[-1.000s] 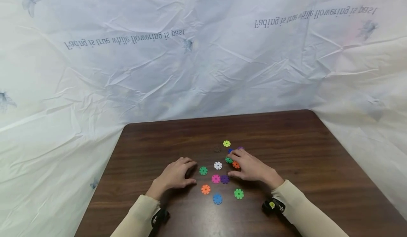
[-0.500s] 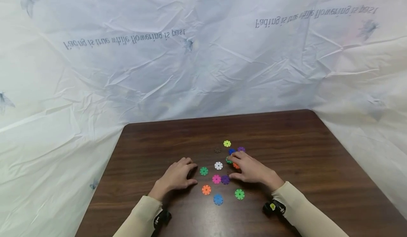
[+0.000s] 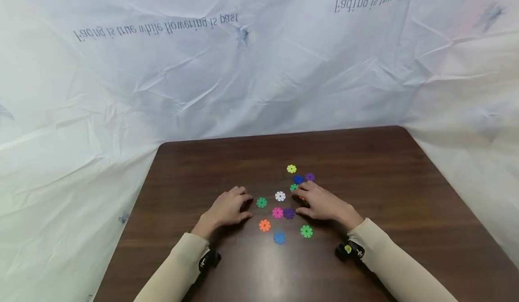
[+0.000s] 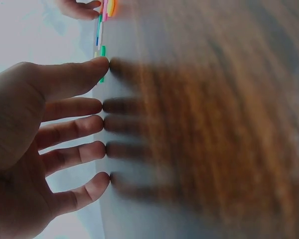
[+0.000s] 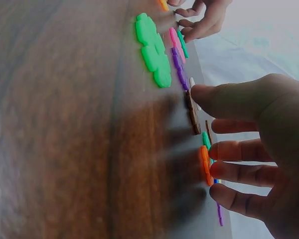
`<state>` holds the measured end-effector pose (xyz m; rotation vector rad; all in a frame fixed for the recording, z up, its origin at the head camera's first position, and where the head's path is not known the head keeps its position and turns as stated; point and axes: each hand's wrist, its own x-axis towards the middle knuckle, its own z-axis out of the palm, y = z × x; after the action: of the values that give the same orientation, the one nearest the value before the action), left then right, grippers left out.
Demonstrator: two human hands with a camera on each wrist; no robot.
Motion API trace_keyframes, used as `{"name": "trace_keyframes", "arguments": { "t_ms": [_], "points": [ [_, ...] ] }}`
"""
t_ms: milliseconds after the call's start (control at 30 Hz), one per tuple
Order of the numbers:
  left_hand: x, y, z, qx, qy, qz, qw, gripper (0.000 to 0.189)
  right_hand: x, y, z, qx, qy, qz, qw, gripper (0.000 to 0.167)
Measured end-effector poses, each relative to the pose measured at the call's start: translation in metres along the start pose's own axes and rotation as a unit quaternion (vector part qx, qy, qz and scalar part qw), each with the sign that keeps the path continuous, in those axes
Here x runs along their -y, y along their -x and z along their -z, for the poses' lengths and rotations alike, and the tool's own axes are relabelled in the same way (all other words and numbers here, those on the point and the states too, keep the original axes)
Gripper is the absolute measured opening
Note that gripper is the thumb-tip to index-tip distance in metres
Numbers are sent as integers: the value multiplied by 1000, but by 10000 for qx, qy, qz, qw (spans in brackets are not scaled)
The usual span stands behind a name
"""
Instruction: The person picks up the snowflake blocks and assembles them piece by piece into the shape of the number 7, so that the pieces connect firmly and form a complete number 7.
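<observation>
Flat, notched plastic discs in several colours lie loose on the dark wooden table. My left hand (image 3: 228, 208) rests its fingertips on the tabletop, left of a green disc (image 3: 261, 202), and holds nothing. My right hand (image 3: 322, 203) spreads low over the right side of the discs, partly covering an orange disc (image 5: 206, 166). Its thumb is at a brown disc (image 5: 193, 114), which the hand hides in the head view; whether they touch, I cannot tell. Near its fingertips are another green disc (image 3: 293, 188) and a dark blue disc (image 3: 298, 179). A purple disc (image 3: 289, 213) lies beside its thumb.
Between the hands lie a white disc (image 3: 280, 196) and a pink disc (image 3: 277, 212). Nearer are an orange disc (image 3: 265, 225), a light blue disc (image 3: 279, 237) and a bright green disc (image 3: 306, 231). A yellow disc (image 3: 291, 169) lies farthest. White sheeting (image 3: 259, 76) hangs behind the table (image 3: 202, 157).
The head view has tilted down, so the table sits higher in it. Both hands keep nearly the same place among the discs, and no disc has visibly been picked up.
</observation>
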<state>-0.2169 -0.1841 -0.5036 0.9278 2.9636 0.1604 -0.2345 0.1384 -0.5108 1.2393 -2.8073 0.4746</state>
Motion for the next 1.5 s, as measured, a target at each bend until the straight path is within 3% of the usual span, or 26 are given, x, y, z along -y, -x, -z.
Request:
{"name": "trace_keyframes", "arguments": {
  "t_ms": [367,767,1167,1500],
  "points": [
    [4,-6,13,60,-4,42,10000,48,-4,-10,9,57,53,178,9998,40],
    [-1,3,3,193,68,56,9998,42,4,-4,2,105,-59,259,9996,34],
    [-2,-1,2,116,147,-17,9998,38,4,-3,4,127,-8,191,9997,38],
    [-2,-3,2,20,217,-105,9997,31,2,-9,2,255,-52,574,9980,30]
  ]
}}
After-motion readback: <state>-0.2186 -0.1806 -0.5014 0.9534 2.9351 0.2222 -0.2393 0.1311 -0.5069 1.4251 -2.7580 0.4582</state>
